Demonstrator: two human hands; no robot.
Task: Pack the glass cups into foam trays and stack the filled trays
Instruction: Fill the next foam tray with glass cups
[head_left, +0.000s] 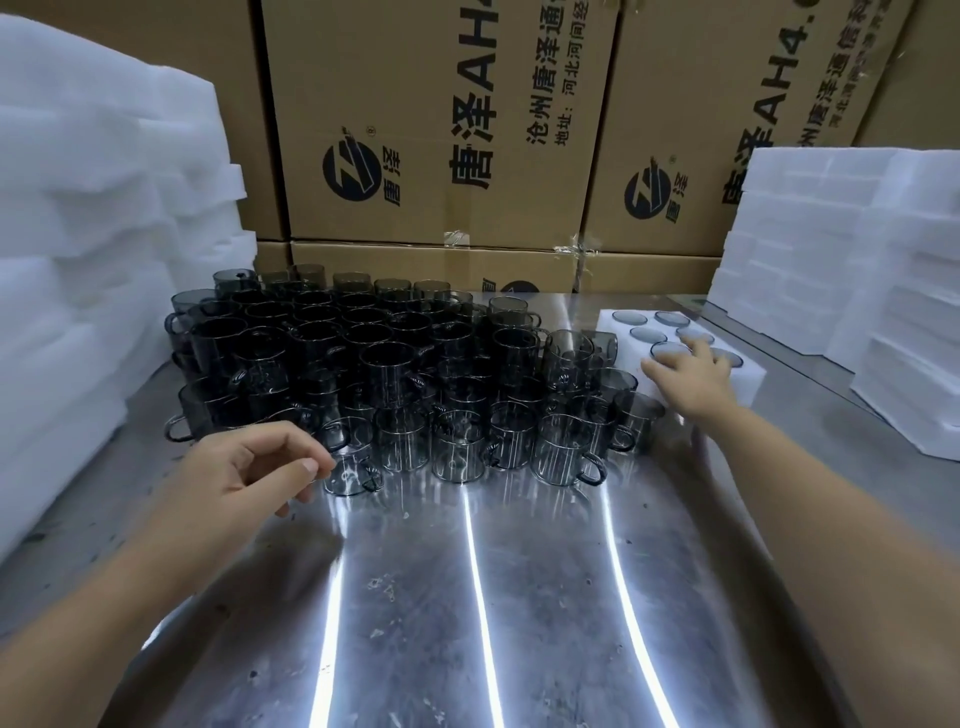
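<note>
Where legible, "AH4" ctns (441, 218) behind cups (395, 374).

Steel table (467, 597): glass cups (363, 364), foam tray (750, 387).

The right hand (685, 376) covers part of the foam tray (748, 384) (its near wells), and cardboard boxes (441, 130) are cropped above.

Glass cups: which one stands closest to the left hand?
The front cup, alone ahead of the packed rows, just beside the fingertips of the left hand.
</note>
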